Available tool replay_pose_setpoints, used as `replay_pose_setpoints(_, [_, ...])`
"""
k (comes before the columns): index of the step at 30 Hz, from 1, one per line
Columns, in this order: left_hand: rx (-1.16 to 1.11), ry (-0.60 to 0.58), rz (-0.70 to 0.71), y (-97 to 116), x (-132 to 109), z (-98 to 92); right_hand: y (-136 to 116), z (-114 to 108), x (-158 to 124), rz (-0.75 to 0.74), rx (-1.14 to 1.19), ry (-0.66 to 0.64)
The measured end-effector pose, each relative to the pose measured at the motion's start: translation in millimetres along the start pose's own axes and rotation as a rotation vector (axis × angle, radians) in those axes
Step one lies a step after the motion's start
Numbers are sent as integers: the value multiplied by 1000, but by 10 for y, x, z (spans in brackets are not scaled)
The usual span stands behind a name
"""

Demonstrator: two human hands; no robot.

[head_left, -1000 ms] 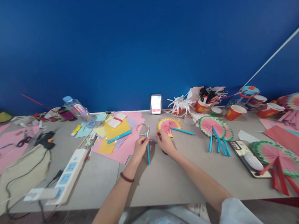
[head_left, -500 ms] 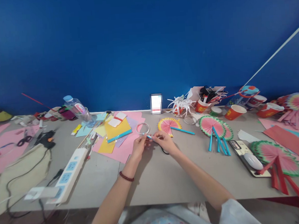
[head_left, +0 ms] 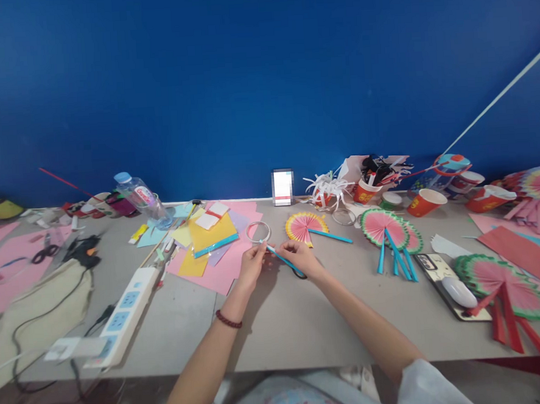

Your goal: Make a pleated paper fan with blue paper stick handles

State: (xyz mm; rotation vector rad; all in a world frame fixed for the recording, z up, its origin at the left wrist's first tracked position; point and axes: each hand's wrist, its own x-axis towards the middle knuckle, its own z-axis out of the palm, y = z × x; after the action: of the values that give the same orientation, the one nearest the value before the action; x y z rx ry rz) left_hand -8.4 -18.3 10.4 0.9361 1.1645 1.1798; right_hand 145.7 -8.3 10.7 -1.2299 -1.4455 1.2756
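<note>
Between my two hands runs a thin blue strip [head_left: 282,259] with a whitish end, over the grey table. My left hand [head_left: 254,264] pinches that whitish end, its fingers closed. My right hand [head_left: 298,256] has its fingertips closed on the strip, which slants down to the right beneath the palm. Near the strip's lower end a dark loop [head_left: 301,275] lies partly hidden by the right hand. A roll of clear tape [head_left: 258,231] rests just beyond my fingers. Behind my right hand is a yellow and pink pleated paper fan [head_left: 299,224] with a blue stick.
Coloured papers [head_left: 214,233] and a power strip [head_left: 125,314] are on the left, with a plastic bottle [head_left: 144,197] behind. On the right are green-edged fans [head_left: 383,225], a phone [head_left: 432,265] under a white mouse [head_left: 459,292], and red cups [head_left: 425,202]. A blue wall stands behind.
More of the blue strip now shows, slanting below my right hand. My right hand's fingers have shifted slightly, while my left hand stays almost in place.
</note>
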Motion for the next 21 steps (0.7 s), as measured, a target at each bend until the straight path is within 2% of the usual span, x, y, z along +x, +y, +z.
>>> replay_pose_setpoints(9, [14,29,11,2,5,-5,22,-16,3,2,-26,0])
replay_pose_setpoints(21, [21,9,22,55,-51,31,43,-21,5,3,-48,4])
